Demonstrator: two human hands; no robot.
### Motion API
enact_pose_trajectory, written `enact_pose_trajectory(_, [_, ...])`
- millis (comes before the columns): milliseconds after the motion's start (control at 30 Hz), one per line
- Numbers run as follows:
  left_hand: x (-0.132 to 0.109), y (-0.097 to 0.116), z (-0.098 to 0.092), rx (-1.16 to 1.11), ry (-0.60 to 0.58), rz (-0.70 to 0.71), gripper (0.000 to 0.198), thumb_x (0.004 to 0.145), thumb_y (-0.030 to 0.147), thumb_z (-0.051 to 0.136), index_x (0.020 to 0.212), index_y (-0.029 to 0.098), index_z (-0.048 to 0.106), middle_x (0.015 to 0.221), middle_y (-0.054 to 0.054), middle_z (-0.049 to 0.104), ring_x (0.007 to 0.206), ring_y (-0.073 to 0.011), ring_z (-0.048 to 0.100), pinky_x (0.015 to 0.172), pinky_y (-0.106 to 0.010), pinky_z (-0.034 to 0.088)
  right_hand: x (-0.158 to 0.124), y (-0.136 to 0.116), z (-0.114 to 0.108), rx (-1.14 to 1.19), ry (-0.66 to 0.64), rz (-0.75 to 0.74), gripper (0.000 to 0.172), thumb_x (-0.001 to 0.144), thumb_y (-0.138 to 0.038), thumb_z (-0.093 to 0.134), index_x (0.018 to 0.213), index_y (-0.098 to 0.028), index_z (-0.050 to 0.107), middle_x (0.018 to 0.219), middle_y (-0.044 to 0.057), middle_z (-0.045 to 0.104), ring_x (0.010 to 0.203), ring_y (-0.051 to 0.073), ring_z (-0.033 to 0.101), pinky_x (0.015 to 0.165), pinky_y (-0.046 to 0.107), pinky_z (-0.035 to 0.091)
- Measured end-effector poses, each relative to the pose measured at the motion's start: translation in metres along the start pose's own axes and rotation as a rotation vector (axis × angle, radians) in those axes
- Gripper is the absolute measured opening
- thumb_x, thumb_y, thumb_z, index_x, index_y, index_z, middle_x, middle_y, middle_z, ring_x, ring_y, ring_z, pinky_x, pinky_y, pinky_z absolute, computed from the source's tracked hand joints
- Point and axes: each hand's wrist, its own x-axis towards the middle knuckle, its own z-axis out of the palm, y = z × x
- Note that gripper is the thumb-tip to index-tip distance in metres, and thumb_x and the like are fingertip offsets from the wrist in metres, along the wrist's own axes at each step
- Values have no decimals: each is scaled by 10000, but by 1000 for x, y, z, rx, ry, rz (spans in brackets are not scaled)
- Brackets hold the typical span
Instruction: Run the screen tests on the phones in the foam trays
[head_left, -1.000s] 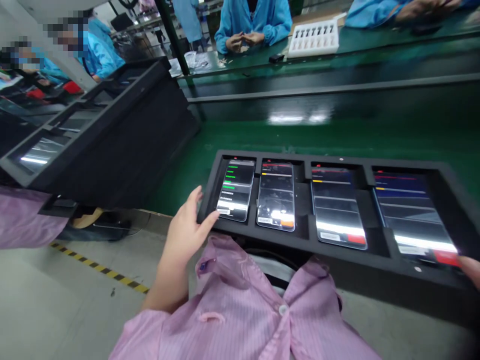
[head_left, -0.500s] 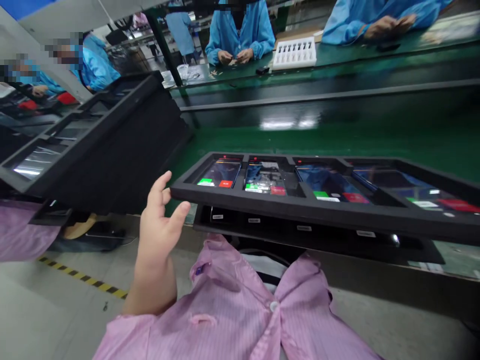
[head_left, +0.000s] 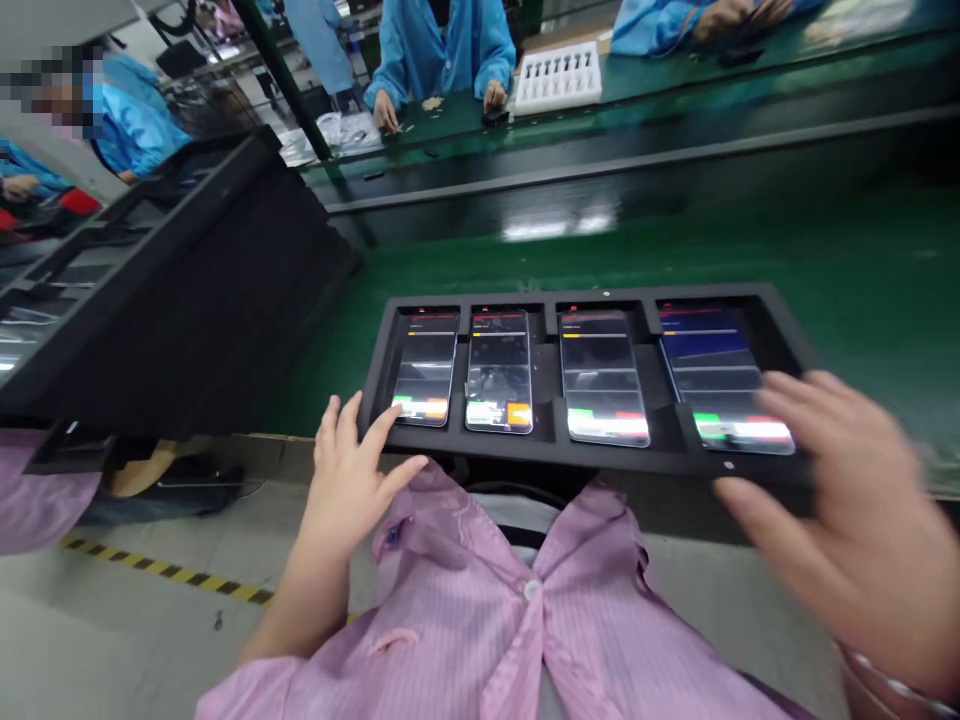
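Fingers of the left hand (head_left: 349, 490) splayed open, tips touching the near rim of a black foam tray (head_left: 517, 448); right hand (head_left: 840, 510) open, blurred, above the tray's right end; four lit smartphones (head_left: 499, 370) seated in the tray's slots.

The left hand (head_left: 352, 490) was raised at near left, its fingers (head_left: 349, 425) spread and pointing far; the motion-blurred right hand (head_left: 840, 510) lay open at near right, with fingers extended leftward.

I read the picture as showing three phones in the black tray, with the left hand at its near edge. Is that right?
Not quite: the head view shows four phones in the black tray, with the left hand at its near edge.
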Motion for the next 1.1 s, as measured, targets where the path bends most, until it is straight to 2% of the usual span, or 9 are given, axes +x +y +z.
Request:
enact_pose_trajectory(100, [4, 16, -5, -33, 76, 93, 673, 982, 596, 631, 1543, 255, 479, 1702, -226, 252, 1599, -501, 137, 1189, -782, 291, 21, -38, 19, 26, -66, -162, 581, 1079, -553, 471, 1488, -142, 506, 1545, 261, 466, 1538, 457, 313, 1228, 727, 276])
enact_pose_trajectory(167, [8, 30, -4, -87, 119, 218, 652, 1006, 585, 599, 1551, 258, 453, 1718, -210, 219, 1611, -472, 119, 1215, -753, 274, 26, -52, 33, -56, -116, -179, 565, 1085, -556, 455, 1416, -115, 577, 1589, 286, 409, 1539, 489, 289, 1211, 770, 242])
enact_pose_trajectory(233, [13, 42, 0, -97, 107, 341, 607, 1013, 587, 588, 1517, 261, 499, 1711, -201, 247, 1608, -475, 123, 1218, -752, 265, 23, -55, 39, -104, -165, -162, 575, 1084, -565, 450, 1380, -99, 610, 1608, 293, 384, 1531, 501, 296, 1203, 778, 241])
enact_pose_trajectory(333, [23, 54, 10, -36, 85, 417, 539, 995, 585, 623, 1414, 247, 614, 1673, -207, 342, 1583, -506, 182, 1211, -774, 233, 11, -44, 30, -110, -138, -134, 575, 1084, -549, 469, 1416, -93, 579, 1575, 272, 442, 1511, 473, 349, 1211, 756, 261])
enact_pose_trajectory(467, [27, 58, 19, 9, 132, 419, 490, 986, 570, 643, 1335, 226, 656, 1611, -195, 469, 1547, -513, 278, 1221, -789, 150, -12, -19, 13, -134, -44, -82, 545, 1065, -460, 562, 1459, -86, 529, 1442, 249, 578, 1450, 428, 457, 1226, 700, 296])
enact_pose_trajectory(633, [25, 60, 19, -45, 146, 367, 593, 977, 558, 644, 1457, 224, 544, 1618, -190, 470, 1568, -468, 271, 1249, -731, 170, -25, -1, 20, -194, -53, -98, 663, 1030, -444, 631, 1577, -134, 421, 1406, 227, 621, 1416, 410, 513, 1225, 626, 363])
enact_pose_trajectory(800, [25, 65, 18, -44, 149, 351, 548, 979, 566, 650, 1418, 247, 581, 1591, -163, 510, 1545, -442, 330, 1271, -685, 170, -15, 0, 26, -203, 32, -80, 762, 985, -482, 702, 1608, -182, 382, 1442, 238, 592, 1426, 429, 501, 1236, 608, 360])
enact_pose_trajectory(1000, [30, 70, 6, -92, 52, 304, 584, 996, 636, 595, 1438, 253, 578, 1641, -179, 433, 1537, -432, 340, 1259, -712, 182, 5, -9, 17, -66, -57, -94, 527, 1063, -544, 528, 1443, -179, 536, 1444, 248, 558, 1437, 454, 468, 1229, 715, 267])
enact_pose_trajectory(1100, [38, 70, 2, -86, 34, 293, 660, 967, 696, 602, 1442, 239, 587, 1647, -193, 417, 1529, -446, 343, 1256, -736, 167, 17, -17, 20, -62, -120, -123, 568, 1087, -585, 409, 1394, -133, 565, 1473, 275, 520, 1439, 485, 445, 1204, 754, 261])
